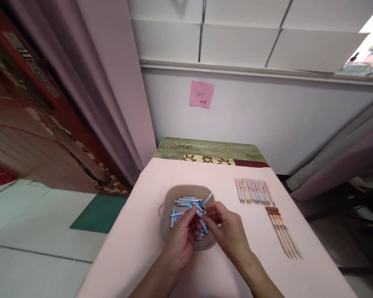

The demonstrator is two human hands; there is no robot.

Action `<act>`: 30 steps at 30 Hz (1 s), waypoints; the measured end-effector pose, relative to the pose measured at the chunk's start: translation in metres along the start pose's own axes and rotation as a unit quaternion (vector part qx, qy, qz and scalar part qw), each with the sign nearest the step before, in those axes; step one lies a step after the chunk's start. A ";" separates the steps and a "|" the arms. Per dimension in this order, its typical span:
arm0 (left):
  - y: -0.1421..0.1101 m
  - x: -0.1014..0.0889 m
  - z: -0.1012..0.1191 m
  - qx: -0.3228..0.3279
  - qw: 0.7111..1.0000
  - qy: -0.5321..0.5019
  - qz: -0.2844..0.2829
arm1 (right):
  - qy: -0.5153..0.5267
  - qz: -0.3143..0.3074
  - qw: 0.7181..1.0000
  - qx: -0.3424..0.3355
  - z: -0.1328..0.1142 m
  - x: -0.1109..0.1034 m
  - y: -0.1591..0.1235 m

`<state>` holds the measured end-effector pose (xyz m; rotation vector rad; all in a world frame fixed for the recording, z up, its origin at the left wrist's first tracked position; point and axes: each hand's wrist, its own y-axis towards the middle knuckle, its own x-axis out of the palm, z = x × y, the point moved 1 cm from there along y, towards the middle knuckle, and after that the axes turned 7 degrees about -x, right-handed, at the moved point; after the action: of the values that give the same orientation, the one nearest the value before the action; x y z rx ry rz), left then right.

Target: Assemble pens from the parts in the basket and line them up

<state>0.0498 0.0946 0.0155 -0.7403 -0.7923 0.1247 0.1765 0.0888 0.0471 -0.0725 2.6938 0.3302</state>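
Over the beige basin (163, 231), my left hand (182, 238) is closed with thumb and fingers around a short blue-and-white pen barrel (199, 209). My right hand (228, 225) pinches at the right end of that barrel, its fingertips meeting those of the left. Whether a second small part sits between the right fingertips is hidden. Blue and white pen parts (186, 202) lie loose in the basin, some of them under my hands. A pale blue pointed pen part (207, 199) slants up just behind the fingers.
To the right, a row of pink-and-white pens (254, 191) lies side by side on the pink tablecloth (136, 248). Nearer me are several cream pens with brown ends (283, 234). A white wall with a pink note (202, 94) stands behind the table.
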 end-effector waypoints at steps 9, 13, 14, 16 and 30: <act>0.005 -0.009 0.014 -0.093 0.994 -0.054 -0.005 | 0.170 -0.011 0.981 0.092 0.028 0.009 0.013; 0.006 -0.017 0.036 -0.101 0.990 -0.102 0.002 | 0.191 0.020 0.977 0.097 0.031 0.008 0.010; 0.005 -0.019 0.042 -0.098 0.989 -0.108 -0.001 | 0.173 0.024 0.980 0.093 0.031 0.008 0.009; 0.002 -0.023 0.055 -0.079 0.990 -0.116 -0.009 | 0.119 0.021 0.989 0.080 0.030 0.006 0.006; -0.015 -0.033 0.081 0.003 0.991 -0.131 -0.012 | -0.368 -0.246 0.897 -0.011 0.036 0.053 0.036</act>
<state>-0.0318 0.1165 0.0428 -0.7163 -1.0497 0.2061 0.1398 0.1324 0.0010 -0.5160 1.8356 0.1741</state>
